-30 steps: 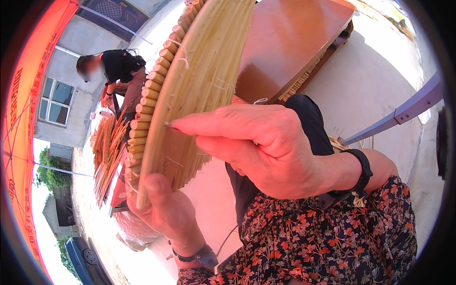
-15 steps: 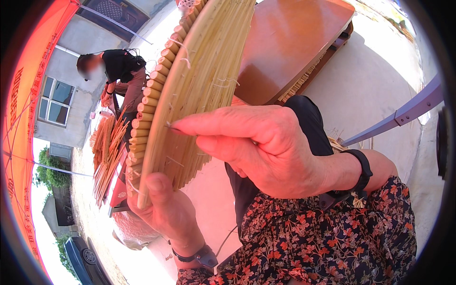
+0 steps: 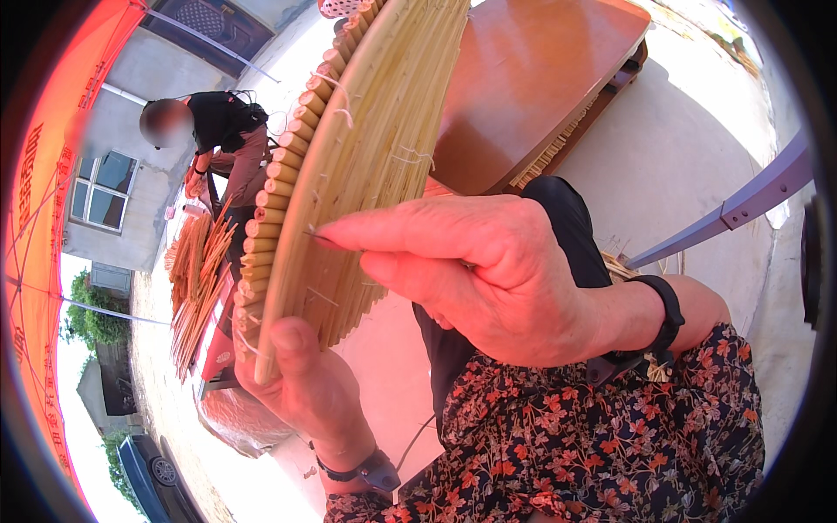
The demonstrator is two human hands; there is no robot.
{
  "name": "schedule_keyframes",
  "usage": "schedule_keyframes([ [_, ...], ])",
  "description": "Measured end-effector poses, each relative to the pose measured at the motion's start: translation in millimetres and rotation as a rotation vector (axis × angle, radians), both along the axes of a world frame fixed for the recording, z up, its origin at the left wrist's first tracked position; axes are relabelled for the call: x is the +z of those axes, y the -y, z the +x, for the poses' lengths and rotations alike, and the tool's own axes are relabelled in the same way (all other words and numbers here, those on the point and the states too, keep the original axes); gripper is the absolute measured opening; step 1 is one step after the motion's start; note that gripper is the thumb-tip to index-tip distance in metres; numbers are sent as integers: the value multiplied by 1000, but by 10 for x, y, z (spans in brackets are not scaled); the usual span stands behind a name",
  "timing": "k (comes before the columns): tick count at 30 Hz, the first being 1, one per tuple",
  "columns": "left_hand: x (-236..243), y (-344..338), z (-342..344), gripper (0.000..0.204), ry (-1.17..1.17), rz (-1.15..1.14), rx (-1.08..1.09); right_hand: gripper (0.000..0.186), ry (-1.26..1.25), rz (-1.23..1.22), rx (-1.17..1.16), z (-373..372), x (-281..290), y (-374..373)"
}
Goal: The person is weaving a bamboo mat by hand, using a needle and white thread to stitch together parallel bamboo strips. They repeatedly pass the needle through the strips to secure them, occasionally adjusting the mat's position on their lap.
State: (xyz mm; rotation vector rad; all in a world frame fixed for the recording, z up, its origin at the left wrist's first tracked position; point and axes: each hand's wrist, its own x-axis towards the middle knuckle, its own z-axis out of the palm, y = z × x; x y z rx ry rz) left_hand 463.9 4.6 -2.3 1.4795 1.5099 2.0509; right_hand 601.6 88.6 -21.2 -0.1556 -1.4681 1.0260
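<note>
A stiff mat of pale yellow stalks (image 3: pixel 392 105) rises in front of me, tilted. A smooth strip runs along its left side, and a row of round cut stalk ends shows beyond it. White thread ends stick out of the mat in several places. My left hand (image 3: pixel 305 383) grips its lower end, thumb on the strip and fingers behind. My right hand (image 3: pixel 488 270) is closed in a pinch at the strip, thumb and forefinger together beside a short white thread end (image 3: pixel 311 231). What lies between those fingertips is too small to make out.
A brown table (image 3: pixel 540 78) stands at the far right, with a purple metal bar (image 3: pixel 732 209) nearer. To the left, a bundle of reddish stalks (image 3: pixel 200 279) lies before another person (image 3: pixel 222 131) bending over. An orange canopy (image 3: pixel 52 174) hangs at the far left.
The mat has shifted very slightly at its lower end. My two hands stay almost in place. The other person's head has moved a little.
</note>
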Motion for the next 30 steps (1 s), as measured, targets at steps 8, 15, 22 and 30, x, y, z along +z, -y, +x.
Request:
schedule_keyframes([
  [8, -40, 163, -125, 73, -144, -39, 1, 22, 230, -88, 83, 175, 194, 196],
  [15, -627, 99, 128, 41, -573, 28, -307, 21, 295, -502, 129, 748, -410, 523],
  [22, -1447, -184, 84, 45, -808, 2, -503, 18, 115, -853, 283, 867, -1382, 440],
  [30, -1694, -263, -80, 42, -865, -48, -542, 14, 170, -860, 347, 795, -1674, 296],
])
